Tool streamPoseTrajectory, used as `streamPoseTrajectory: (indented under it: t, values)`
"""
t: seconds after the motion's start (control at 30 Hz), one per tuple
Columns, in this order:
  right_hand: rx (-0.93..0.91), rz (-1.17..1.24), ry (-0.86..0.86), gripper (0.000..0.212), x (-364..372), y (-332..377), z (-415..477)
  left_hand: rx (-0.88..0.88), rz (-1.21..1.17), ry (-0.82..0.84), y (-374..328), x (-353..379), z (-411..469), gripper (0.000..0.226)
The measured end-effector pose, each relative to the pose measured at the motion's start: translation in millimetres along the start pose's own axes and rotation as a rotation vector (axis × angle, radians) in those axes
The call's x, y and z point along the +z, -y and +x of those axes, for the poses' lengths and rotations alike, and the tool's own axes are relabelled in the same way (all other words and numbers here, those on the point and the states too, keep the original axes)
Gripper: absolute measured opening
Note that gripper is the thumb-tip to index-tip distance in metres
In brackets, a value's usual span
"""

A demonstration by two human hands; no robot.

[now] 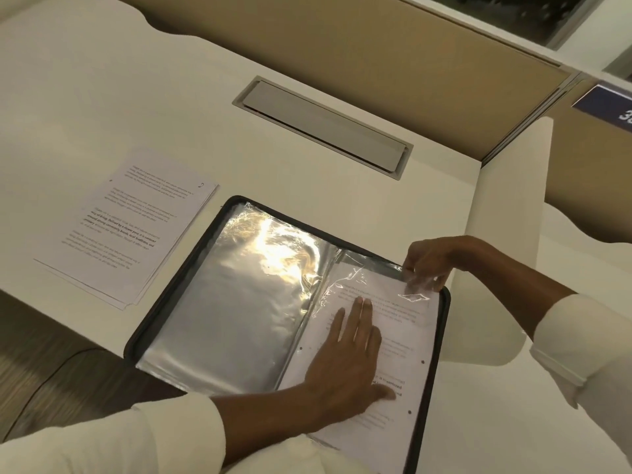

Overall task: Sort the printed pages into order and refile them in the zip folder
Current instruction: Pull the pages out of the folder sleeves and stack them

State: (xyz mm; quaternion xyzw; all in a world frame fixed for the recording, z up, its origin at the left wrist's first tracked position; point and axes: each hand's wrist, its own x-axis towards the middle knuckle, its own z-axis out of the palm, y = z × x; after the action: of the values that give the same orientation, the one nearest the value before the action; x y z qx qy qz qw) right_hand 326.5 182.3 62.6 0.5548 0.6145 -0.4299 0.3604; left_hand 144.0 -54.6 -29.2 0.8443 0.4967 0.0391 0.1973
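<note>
Zip folder (232,319) lies open at the near edge of the desk (102,97), its lower left corner overhanging. It has glossy clear sleeves and a black zip rim.

Left hand (345,367) is flat, fingers straight, pressing a printed page (403,336) on the right half. Right hand (431,265) pinches the top edge of the right sleeve (359,278).

Page stack (126,227) lies just left of the folder. White desk surface runs behind it, up to a cable hatch (325,128).

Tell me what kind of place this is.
Probably an office workstation: a white desk with a built-in cable hatch, a tan divider panel behind it, and a blue sign on the partition.
</note>
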Motion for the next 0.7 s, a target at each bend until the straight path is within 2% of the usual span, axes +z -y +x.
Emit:
streamPoseTrajectory:
  t: [0.1,0.27,0.47,0.7]
  values:
    - [-0.047,0.092,-0.022,0.015,-3.9,-12.1,4.8,0.099,0.027,0.011,9.0,14.1,-19.9,0.123]
    - [-0.097,0.126,-0.188,0.020,-9.2,-26.0,16.1,0.181,0.121,0.083,12.2,29.4,-37.2,0.126]
    - [-0.095,-0.064,-0.516,0.024,-22.7,-39.7,24.1,0.177,0.164,0.119,12.1,30.4,-37.4,0.122]
    - [0.047,-0.001,-0.955,0.017,-57.3,-48.0,10.8,0.181,0.184,0.125,14.8,30.0,-37.9,0.119]
